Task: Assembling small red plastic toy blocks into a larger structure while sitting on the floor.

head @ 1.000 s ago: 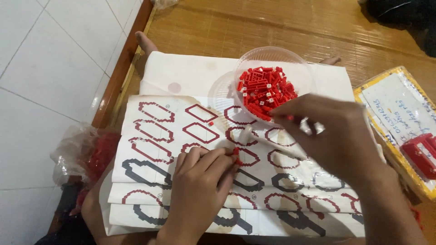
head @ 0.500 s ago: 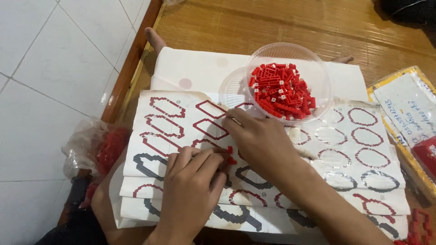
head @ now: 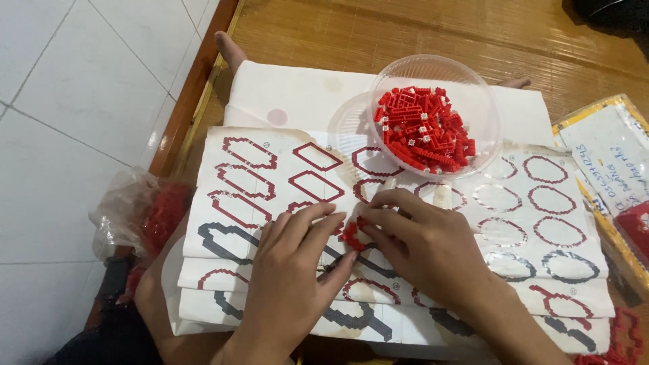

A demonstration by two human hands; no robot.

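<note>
My left hand [head: 291, 260] and my right hand [head: 422, 240] meet over a white instruction sheet [head: 257, 182] printed with red and dark ring outlines. Between the fingertips of both hands sits a small red brick assembly [head: 351, 234], pinched from both sides. A clear plastic bowl [head: 481, 101] holding several small red bricks [head: 424, 128] stands just beyond my right hand, on the far edge of the sheet.
A clear plastic bag with red pieces [head: 145, 213] lies at the left, beside a wooden frame edge [head: 193, 94] and white floor tiles. A yellow-edged box [head: 608, 169] sits at the right. A red built piece [head: 625, 334] shows at the lower right.
My right hand came back from the bowl and joined my left hand on the red assembly. The view shifted slightly.
</note>
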